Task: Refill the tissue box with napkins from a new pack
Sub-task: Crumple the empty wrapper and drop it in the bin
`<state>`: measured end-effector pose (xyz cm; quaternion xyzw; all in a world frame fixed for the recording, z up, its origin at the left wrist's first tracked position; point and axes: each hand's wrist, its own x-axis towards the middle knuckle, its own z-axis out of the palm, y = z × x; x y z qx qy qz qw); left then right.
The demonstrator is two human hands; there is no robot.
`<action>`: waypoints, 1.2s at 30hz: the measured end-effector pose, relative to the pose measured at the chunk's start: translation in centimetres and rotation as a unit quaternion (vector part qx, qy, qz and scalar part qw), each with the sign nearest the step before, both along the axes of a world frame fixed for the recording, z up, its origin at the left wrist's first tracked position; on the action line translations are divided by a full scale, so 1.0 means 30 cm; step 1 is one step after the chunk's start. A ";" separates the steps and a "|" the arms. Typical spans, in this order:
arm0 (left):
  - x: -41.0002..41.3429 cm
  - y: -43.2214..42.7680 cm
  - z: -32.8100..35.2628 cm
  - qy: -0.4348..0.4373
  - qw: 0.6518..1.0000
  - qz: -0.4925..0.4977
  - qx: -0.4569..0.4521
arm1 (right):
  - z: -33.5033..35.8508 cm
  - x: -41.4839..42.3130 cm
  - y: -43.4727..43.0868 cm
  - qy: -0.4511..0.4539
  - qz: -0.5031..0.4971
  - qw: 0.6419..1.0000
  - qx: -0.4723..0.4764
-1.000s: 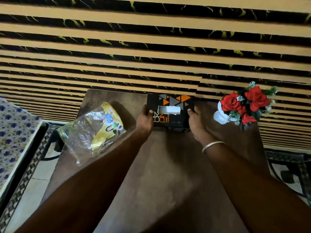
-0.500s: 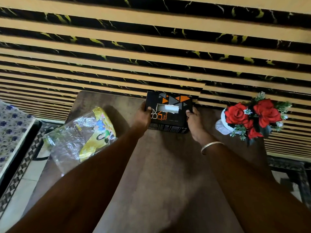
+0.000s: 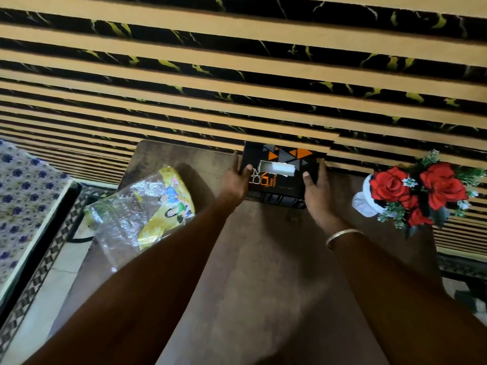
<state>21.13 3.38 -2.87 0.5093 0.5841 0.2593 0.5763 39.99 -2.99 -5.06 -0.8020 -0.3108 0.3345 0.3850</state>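
The black tissue box (image 3: 282, 177) is sitting at the far edge of the brown table (image 3: 263, 272), against the striped wall (image 3: 237, 75). The left hand (image 3: 234, 180) and the right hand (image 3: 316, 191) are gripping its two ends, thumbs lying on top. White paper, probably napkins, is showing in the slot. The crumpled plastic pack (image 3: 139, 214) is lying to the left, red flowers (image 3: 419, 191) standing right.

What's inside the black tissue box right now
Through the top slot of the black tissue box, white napkins show. How full it is cannot be seen; the walls cover the rest.
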 end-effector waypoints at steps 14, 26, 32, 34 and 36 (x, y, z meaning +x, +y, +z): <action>-0.747 -0.038 -0.035 0.480 0.873 -0.083 -0.025 | 0.048 -0.671 0.086 -0.235 0.505 0.829 -0.060; -0.775 -0.125 -0.140 0.495 0.852 -0.161 -0.053 | -0.031 -0.896 0.068 -0.158 0.505 0.835 -0.150; -0.698 -0.170 -0.090 0.347 0.937 -0.028 0.033 | 0.007 -0.964 0.008 -0.120 0.472 0.871 -0.068; -0.708 -0.198 -0.062 0.330 0.943 -0.004 0.038 | 0.055 -0.965 -0.005 -0.116 0.479 0.869 -0.050; -0.729 -0.220 -0.020 0.318 0.947 0.023 0.049 | 0.103 -0.970 -0.014 -0.131 0.486 0.863 -0.040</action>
